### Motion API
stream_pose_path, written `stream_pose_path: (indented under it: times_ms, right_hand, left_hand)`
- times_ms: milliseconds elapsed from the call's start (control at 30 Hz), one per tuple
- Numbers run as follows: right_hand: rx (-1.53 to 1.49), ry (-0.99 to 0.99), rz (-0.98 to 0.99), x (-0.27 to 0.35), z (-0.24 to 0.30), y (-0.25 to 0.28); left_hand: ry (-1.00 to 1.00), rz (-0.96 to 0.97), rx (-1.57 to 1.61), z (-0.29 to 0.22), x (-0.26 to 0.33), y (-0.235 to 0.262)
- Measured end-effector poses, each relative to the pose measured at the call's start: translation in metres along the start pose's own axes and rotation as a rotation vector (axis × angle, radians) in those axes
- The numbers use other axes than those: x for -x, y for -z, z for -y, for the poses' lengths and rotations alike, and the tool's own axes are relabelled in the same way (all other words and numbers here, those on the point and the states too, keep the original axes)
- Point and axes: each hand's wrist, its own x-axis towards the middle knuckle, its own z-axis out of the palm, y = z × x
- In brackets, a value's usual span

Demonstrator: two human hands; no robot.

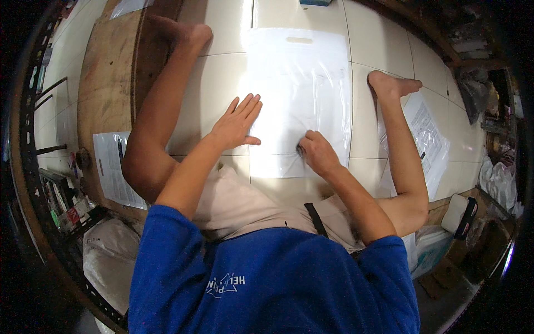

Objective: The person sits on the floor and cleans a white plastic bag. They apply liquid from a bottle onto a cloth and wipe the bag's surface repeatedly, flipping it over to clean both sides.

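A flat white plastic bag (295, 89) with an oval handle slot at its far end lies on the tiled floor between my legs. Creases run along its right half. My left hand (236, 123) rests flat at the bag's left edge, fingers stretched and thumb apart. Over the near right part of the bag, my right hand (318, 154) is closed in a fist. A small dark piece shows at the fist's left side, mostly hidden by the fingers; its kind cannot be made out.
Printed plastic bags (427, 131) lie beyond my right leg. Another printed bag (114, 178) lies by my left knee, near a wooden board (105, 72). A pale case with a dark edge (457, 216) sits at the right. Slotted metal shelving (28, 167) borders the left.
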Motion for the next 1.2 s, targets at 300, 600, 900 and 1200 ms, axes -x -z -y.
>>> stream_pose_path:
  times_ms: [300, 600, 900, 1200]
  right_hand:
    - [0.006, 0.232, 0.024, -0.013, 0.030, -0.037]
    - [-0.043, 0.296, -0.041, -0.025, 0.049, -0.042]
    - [0.050, 0.022, 0.053, 0.016, -0.016, 0.002]
    - [-0.118, 0.267, -0.147, -0.014, 0.059, -0.060]
  left_hand:
    - [0.036, 0.063, -0.067, -0.002, 0.002, 0.006]
    - [0.040, 0.083, -0.088, 0.001, -0.001, 0.003]
    - [0.054, 0.122, -0.047, 0.002, -0.002, 0.008]
    - [0.021, 0.194, -0.048, -0.001, -0.005, 0.021]
